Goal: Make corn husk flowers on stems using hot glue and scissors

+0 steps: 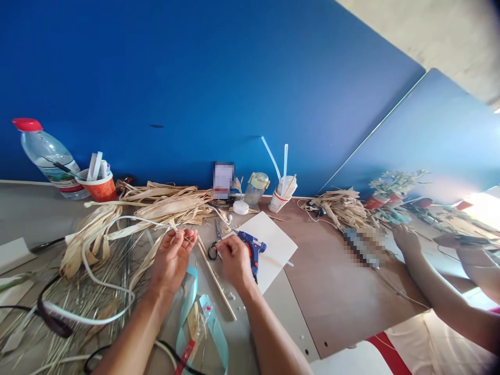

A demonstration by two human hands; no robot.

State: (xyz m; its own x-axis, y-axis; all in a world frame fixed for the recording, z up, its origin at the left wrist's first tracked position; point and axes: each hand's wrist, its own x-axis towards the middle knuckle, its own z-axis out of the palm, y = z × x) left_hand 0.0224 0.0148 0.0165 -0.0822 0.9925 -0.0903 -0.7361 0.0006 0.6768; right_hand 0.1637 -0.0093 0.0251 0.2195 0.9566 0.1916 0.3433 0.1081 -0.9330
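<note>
My left hand (172,255), palm turned up, pinches a thin pale strand (188,239) between thumb and fingertips; whether it is straw or husk I cannot make out. My right hand (236,260) is closed a short way to the right, and its fingers hide whatever they hold. Beside its fingertips are the black handles of scissors (212,251). A blue glue gun (254,249) lies just past the right hand, partly on a white sheet (275,242). Between my wrists rests a thin wooden stick (216,281).
Dried corn husks (167,205) spread along the blue partition (187,94). Loose straw and a white cable (88,260) lie left, light-blue ribbon (216,333) in front. A bottle (50,161), an orange cup (99,187), a jar (257,188) and a white cup (279,200) stand behind. Another person's arm (433,291) reaches in right.
</note>
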